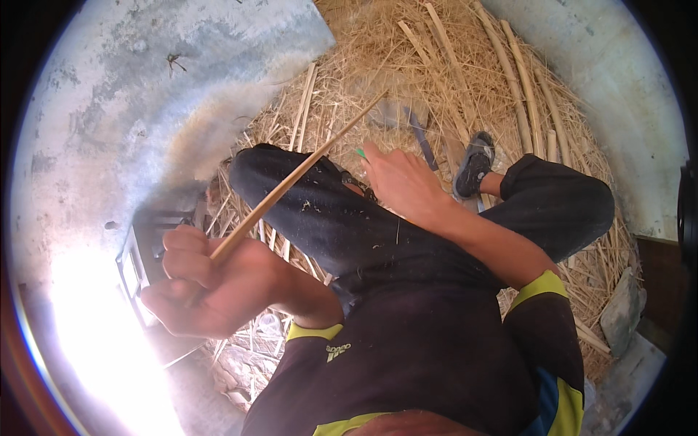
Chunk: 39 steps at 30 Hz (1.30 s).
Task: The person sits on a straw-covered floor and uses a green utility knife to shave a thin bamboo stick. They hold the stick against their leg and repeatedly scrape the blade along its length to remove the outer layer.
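Note:
My left hand (222,283) is closed round the thick lower end of a long, thin bamboo strip (298,173). The strip slants up and to the right over my bent left leg, and its narrow tip reaches past my right hand. That right hand (403,178) is curled above my legs, back of the hand upward. A small bright green piece (360,152) pokes out by its thumb and fingertips; the rest of that object is hidden by the hand. Beyond the right hand, a dark flat blade-like strip (420,138) lies on the ground.
Straw-like shavings (371,36) cover the floor around my crossed legs. Several long bamboo poles (520,87) lie at the far right. Pale walls (174,87) stand left and right. A stone slab (623,312) leans at the right, and bright light (102,341) glares at lower left.

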{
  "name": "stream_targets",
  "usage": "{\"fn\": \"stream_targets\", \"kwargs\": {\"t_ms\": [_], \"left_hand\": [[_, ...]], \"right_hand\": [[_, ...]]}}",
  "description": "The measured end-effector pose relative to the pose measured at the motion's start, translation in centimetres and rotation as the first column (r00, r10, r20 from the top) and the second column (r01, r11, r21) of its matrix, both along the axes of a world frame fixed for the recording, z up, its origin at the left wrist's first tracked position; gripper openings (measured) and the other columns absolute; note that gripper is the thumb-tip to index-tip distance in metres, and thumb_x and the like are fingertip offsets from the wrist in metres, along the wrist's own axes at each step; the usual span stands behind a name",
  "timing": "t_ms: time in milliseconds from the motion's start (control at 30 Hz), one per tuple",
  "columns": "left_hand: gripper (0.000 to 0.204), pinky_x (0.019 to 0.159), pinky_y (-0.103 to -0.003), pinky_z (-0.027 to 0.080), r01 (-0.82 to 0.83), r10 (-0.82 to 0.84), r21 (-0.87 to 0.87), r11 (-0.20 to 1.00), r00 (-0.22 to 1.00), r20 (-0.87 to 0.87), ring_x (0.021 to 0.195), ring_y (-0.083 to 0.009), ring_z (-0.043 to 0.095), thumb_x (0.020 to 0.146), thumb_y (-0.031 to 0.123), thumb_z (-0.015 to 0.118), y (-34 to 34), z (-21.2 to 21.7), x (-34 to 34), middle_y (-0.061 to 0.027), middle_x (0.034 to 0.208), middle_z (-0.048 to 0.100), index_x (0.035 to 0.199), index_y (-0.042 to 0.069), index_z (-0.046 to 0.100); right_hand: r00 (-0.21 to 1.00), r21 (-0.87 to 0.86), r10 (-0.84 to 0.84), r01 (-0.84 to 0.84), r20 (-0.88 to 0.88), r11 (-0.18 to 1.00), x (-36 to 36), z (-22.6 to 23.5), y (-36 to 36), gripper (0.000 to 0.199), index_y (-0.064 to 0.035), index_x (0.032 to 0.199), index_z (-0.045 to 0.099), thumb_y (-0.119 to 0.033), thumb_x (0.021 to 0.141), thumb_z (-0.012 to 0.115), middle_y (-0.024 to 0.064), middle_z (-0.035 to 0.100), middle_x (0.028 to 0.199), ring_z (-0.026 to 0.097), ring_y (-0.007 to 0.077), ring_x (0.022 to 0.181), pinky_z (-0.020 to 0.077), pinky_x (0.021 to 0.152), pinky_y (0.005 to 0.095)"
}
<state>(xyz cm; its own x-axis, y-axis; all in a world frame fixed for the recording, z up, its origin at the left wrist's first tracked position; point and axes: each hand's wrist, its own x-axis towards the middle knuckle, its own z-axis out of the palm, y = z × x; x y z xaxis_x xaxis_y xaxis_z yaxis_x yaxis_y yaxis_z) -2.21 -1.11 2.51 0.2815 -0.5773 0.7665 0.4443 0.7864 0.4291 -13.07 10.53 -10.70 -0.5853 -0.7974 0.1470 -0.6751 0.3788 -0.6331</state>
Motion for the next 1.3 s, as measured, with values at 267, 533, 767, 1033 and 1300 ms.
{"fn": "stream_targets", "kwargs": {"t_ms": [267, 533, 767, 1033, 1300], "left_hand": [[0.029, 0.045, -0.027, 0.014, -0.015, 0.017, -0.026, 1.000, 0.999, 0.045, 0.044, -0.0086, 0.010, 0.087, 0.013, 0.030, -0.2, 0.0, 0.2, 0.0020, 0.043, 0.010, 0.061, 0.016, 0.019], [0.027, 0.045, -0.027, 0.012, 0.111, -0.111, -0.025, 0.993, 0.994, 0.026, 0.044, -0.0081, 0.010, 0.085, 0.012, 0.032, -0.6, -0.5, 1.0, 0.0019, 0.042, 0.011, 0.061, 0.016, 0.021], [0.029, 0.044, -0.027, 0.012, 0.042, -0.036, -0.067, 0.997, 0.995, 0.090, 0.042, -0.0081, 0.011, 0.089, 0.017, 0.033, -0.8, -0.9, 1.4, 0.0013, 0.042, 0.013, 0.062, 0.015, 0.023], [0.027, 0.044, -0.027, 0.013, 0.130, -0.132, -0.088, 0.988, 0.991, -0.020, 0.042, -0.0084, 0.015, 0.089, 0.015, 0.035, -0.7, -0.6, 1.0, 0.0012, 0.042, 0.015, 0.064, 0.014, 0.025], [0.026, 0.045, -0.027, 0.018, 0.093, -0.093, -0.062, 0.994, 0.996, -0.002, 0.042, -0.0091, 0.017, 0.090, 0.016, 0.034, -0.8, -1.4, 1.7, 0.0013, 0.045, 0.017, 0.064, 0.013, 0.029]], "right_hand": [[0.992, 0.097, -0.047, 0.035, 0.121, 0.995, -0.5, 0.1, 0.3, 0.026, 0.0002, 0.097, 0.050, -0.025, 0.095, 0.047, 0.0229, 0.059, 0.063, 0.061, 0.0429, 0.064, 0.0476, 0.058, 0.0518], [0.906, -0.518, 0.275, -0.075, 0.321, 0.852, 1.6, 1.6, 1.0, 0.035, 0.0013, 0.113, 0.050, -0.029, 0.096, 0.049, 0.0225, 0.061, 0.072, 0.058, 0.0457, 0.068, 0.0442, 0.064, 0.0491], [0.839, -0.141, 0.140, -0.076, 0.526, 0.987, 1.8, 0.4, 1.5, 0.037, 0.0005, 0.113, 0.052, -0.032, 0.098, 0.045, 0.0197, 0.058, 0.073, 0.060, 0.0349, 0.067, 0.0444, 0.064, 0.0399], [0.905, -0.386, 0.143, 0.025, 0.400, 0.922, 3.2, 0.0, 0.9, 0.033, 0.0006, 0.107, 0.053, -0.029, 0.100, 0.040, 0.0208, 0.060, 0.065, 0.060, 0.0426, 0.064, 0.0446, 0.059, 0.0468], [0.872, -0.350, 0.175, -0.004, 0.457, 0.937, 3.7, -0.1, 1.7, 0.033, -0.0034, 0.105, 0.053, -0.033, 0.099, 0.040, 0.0225, 0.058, 0.066, 0.059, 0.0437, 0.066, 0.0443, 0.060, 0.0499]]}}
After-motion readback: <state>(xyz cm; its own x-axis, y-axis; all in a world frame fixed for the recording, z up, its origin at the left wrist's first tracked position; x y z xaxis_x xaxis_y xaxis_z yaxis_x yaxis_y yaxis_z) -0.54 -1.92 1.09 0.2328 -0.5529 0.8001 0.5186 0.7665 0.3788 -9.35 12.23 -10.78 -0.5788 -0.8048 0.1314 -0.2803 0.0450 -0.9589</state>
